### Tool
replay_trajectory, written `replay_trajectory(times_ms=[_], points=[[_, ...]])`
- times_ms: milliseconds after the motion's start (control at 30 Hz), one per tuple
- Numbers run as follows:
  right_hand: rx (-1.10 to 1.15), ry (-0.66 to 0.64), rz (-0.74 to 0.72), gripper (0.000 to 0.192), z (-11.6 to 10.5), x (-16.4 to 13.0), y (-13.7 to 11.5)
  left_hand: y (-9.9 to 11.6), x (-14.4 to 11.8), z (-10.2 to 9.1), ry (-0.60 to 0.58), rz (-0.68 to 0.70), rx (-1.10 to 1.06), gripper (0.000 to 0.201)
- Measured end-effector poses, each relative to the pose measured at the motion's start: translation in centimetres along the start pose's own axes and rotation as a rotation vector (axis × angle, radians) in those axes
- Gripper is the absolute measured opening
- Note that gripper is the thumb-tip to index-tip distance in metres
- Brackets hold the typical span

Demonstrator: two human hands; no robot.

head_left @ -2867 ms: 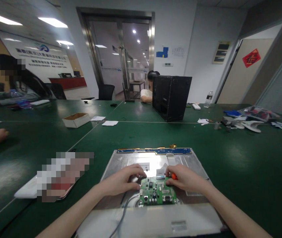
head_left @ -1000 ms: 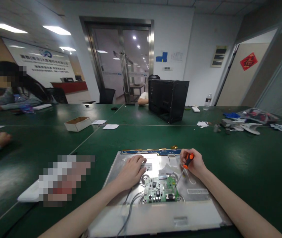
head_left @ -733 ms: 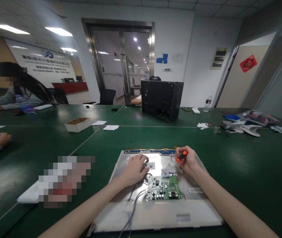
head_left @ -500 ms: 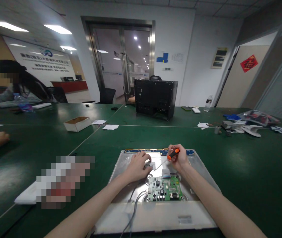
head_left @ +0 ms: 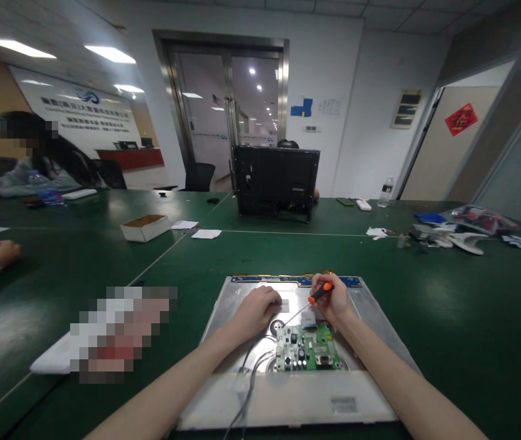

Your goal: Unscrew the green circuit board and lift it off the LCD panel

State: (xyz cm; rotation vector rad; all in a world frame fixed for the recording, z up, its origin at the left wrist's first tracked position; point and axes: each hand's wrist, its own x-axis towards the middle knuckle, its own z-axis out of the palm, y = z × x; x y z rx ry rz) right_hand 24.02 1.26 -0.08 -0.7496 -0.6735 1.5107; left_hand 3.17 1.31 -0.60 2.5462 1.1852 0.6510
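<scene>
A screwdriver (head_left: 321, 293) with an orange and black handle is held in my right hand (head_left: 336, 299). Its thin shaft slants down left, and the tip is at the upper left corner of a green circuit board (head_left: 308, 348). The board lies on the metal back of a flat display panel (head_left: 365, 318). To the left of the tip, my left hand (head_left: 258, 308) rests over the panel with its fingers curled together; whatever they may hold is hidden. Grey cables (head_left: 251, 382) run from the board's left side toward the front edge.
A black monitor housing (head_left: 278, 180) stands across the green table (head_left: 448, 305). On the left are an open white box (head_left: 145, 228), paper sheets (head_left: 206, 234) and a blurred-out packet (head_left: 118, 336). A co-worker (head_left: 35, 153) sits far left. Plastic parts (head_left: 434, 235) lie right.
My left hand's fingers have drawn together and shifted slightly off the board's corner. The screwdriver tip has come down to that corner. Across the table, the black housing has turned and moved left.
</scene>
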Motion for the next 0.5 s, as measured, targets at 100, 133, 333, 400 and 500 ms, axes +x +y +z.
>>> replay_trajectory(times_ms=[100,133,333,400,500], points=[[0.007,-0.001,0.006,0.018,-0.2,0.0,-0.1,-0.2,-0.2,-0.2,0.043,0.000,-0.017,0.014],[0.009,0.001,0.010,0.018,-0.2,0.0,-0.1,-0.2,-0.3,-0.4,0.064,0.000,-0.023,0.014],[0.021,0.035,0.025,0.019,-0.8,0.1,-0.2,0.5,-0.9,-1.6,0.145,0.045,0.000,0.017],[0.024,0.042,0.027,0.020,-0.8,0.1,-0.2,0.7,-1.3,-1.7,0.141,0.079,0.017,0.018],[0.025,0.042,0.034,0.022,-0.6,0.0,-0.3,0.8,-1.9,-1.5,0.108,0.137,0.013,0.017]])
